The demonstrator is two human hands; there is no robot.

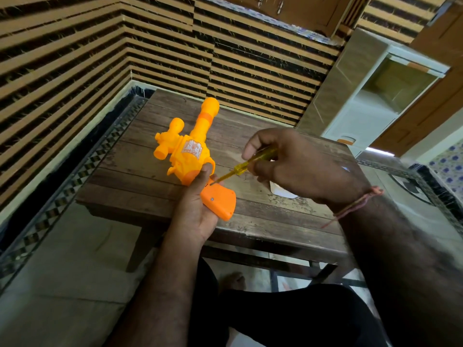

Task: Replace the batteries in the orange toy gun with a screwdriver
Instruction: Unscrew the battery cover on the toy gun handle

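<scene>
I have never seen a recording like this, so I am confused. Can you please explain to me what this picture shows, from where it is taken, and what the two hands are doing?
There is no machine here. The one picture comes from a camera worn on a person's head, looking forward and down at their own bare hands.

The left hand holds the grip of a bright orange plastic toy gun, whose barrel points away over a dark, worn wooden table. The right hand pinches a small screwdriver with a clear yellow handle. Its metal tip touches the gun's grip near the left thumb; a small screw shows lower on that grip.

A white object lies on the table, mostly hidden behind the right hand; I cannot tell what it is. A reddish thread is tied round the right wrist.
</scene>
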